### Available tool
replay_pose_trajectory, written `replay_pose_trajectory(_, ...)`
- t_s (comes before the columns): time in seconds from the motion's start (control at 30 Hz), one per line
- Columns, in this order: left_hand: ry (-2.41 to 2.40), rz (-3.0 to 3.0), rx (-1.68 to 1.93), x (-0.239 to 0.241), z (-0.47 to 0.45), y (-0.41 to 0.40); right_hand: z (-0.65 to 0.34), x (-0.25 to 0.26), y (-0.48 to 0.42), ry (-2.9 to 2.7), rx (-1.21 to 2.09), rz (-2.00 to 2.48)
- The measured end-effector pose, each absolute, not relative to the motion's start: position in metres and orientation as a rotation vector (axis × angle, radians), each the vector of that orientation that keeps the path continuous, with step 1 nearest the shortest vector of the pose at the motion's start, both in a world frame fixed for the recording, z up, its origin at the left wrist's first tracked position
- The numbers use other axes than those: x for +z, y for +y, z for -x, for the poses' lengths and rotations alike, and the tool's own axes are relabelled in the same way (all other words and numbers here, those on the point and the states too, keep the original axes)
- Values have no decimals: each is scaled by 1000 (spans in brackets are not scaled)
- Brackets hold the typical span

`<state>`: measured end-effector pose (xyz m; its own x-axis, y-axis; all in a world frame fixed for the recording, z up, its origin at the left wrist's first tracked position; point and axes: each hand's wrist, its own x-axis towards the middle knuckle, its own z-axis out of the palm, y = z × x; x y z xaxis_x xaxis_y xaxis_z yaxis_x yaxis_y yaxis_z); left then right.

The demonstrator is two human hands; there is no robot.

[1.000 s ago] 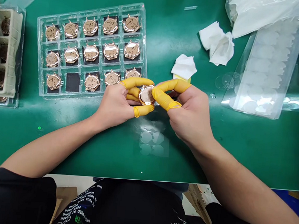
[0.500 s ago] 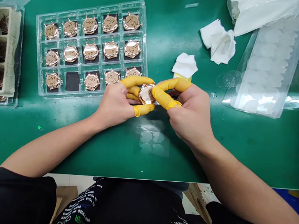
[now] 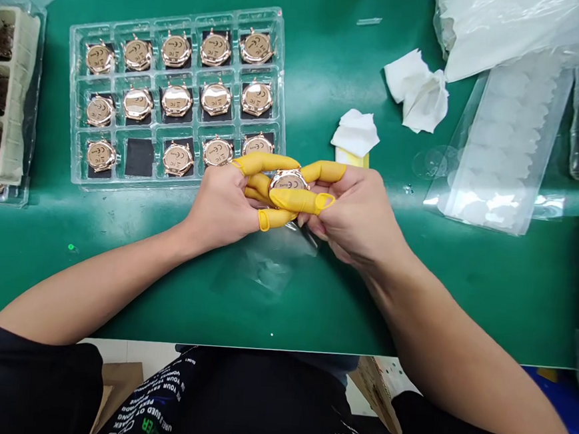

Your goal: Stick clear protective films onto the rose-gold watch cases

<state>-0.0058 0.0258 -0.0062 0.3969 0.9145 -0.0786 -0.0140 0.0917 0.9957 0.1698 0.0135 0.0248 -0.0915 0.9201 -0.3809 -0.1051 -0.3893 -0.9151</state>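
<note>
Between my two hands is a rose-gold watch case [image 3: 290,178], its printed back facing up. My left hand [image 3: 236,189] grips it by the rim, with yellow finger cots on the thumb and fingers. Across its back lies the yellow-cotted thumb of my right hand [image 3: 355,205], while that index finger reaches the far right edge. Thumb and fingers cover much of the case. Just below, a crumpled clear film [image 3: 270,269] sits on the green table; whether my right hand's lower fingers touch it, I cannot tell.
A clear compartment tray [image 3: 71,123] of watch cases stands beyond my left hand, one pocket showing only a black pad [image 3: 139,157]. Stacked trays [image 3: 21,95] are at far left. White wipes [image 3: 356,130] and a sheet of round clear films [image 3: 505,147] lie right.
My right thumb has moved left and now lies flat over the watch back. The clear film below has shifted and lost its flat shape. The view has moved slightly.
</note>
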Motion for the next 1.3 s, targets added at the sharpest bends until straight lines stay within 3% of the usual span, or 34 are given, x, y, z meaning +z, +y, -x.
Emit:
replay_pose_trajectory(0.2,928,-1329,879,-4,5,25,-161,24,8,-833,1473,1385)
replay_pose_trajectory(0.6,926,-1278,858,-6,4,26,-184,27,17,-976,1686,1261)
replay_pose_trajectory(1.3,939,-1393,849,-16,4,28,-160,12,14,-920,1371,1322)
